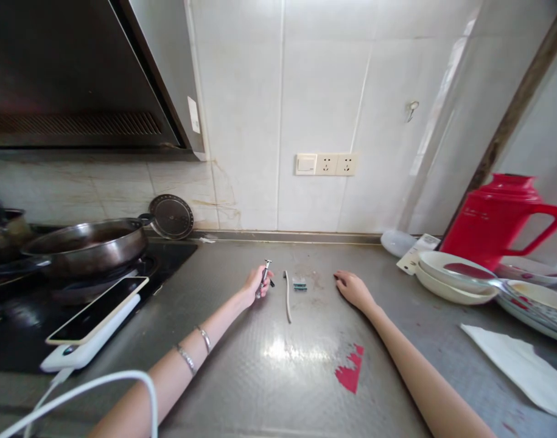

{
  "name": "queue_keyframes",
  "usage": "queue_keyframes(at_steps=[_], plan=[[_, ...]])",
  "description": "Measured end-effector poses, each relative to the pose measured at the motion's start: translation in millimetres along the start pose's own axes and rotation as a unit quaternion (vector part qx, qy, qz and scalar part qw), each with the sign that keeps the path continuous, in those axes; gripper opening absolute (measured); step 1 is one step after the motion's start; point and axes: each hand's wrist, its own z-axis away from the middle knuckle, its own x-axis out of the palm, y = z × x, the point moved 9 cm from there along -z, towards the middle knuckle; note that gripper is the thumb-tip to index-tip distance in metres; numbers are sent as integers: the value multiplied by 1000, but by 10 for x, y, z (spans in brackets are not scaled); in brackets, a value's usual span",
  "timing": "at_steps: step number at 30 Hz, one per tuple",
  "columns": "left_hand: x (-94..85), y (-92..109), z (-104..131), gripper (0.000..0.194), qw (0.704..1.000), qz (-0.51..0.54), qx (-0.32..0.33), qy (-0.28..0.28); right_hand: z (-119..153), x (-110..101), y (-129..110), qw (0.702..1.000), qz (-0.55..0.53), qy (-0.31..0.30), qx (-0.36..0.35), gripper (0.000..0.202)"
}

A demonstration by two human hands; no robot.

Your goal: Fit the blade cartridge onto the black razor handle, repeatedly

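Observation:
My left hand (256, 287) is closed around what looks like a safety razor (263, 278), with a dark and silver handle and a T-shaped metal head pointing up. A short dark end sticks out beside the fingers. Just right of it, a thin off-white stick-like handle (288, 301) with a small dark head lies lengthwise on the metal counter (241, 383). A small clear and blue-green packet (300, 285) lies between that handle and my right hand (355, 291). The right hand rests palm down on the counter, its fingers loosely bent and holding nothing visible.
A torn red piece (351, 370) lies near the front. On the left are a hob with a steel pan (89, 243), a phone (98, 310) and a white cable (100, 380). Stacked bowls (454, 283), a red thermos jug (492, 222) and white paper (520, 368) stand or lie right.

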Motion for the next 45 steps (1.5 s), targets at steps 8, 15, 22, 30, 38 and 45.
queue_keyframes(at_steps=[8, 15, 22, 30, 38, 45], plan=[[239, 93, 70, 20, 996, 24, 67, -48, 7, -35, -26, 1000, 1, -3, 6, 39], [182, 164, 211, 24, 992, -56, 116, -3, 36, -84, -73, 1000, -6, -2, 4, 40], [197, 190, 265, 25, 982, -127, 138, 5, 111, -323, -433, 999, 24, 39, -17, 34], [246, 237, 321, 28, 979, -127, 160, 10, 334, -138, -1540, 992, 43, -108, -50, 42], [261, 233, 326, 28, 980, -124, 158, 5, 483, -20, -1874, 988, 45, -137, -60, 44], [227, 324, 368, 28, 978, -124, 164, 17, 429, -126, -1779, 985, 60, -144, -74, 32]])
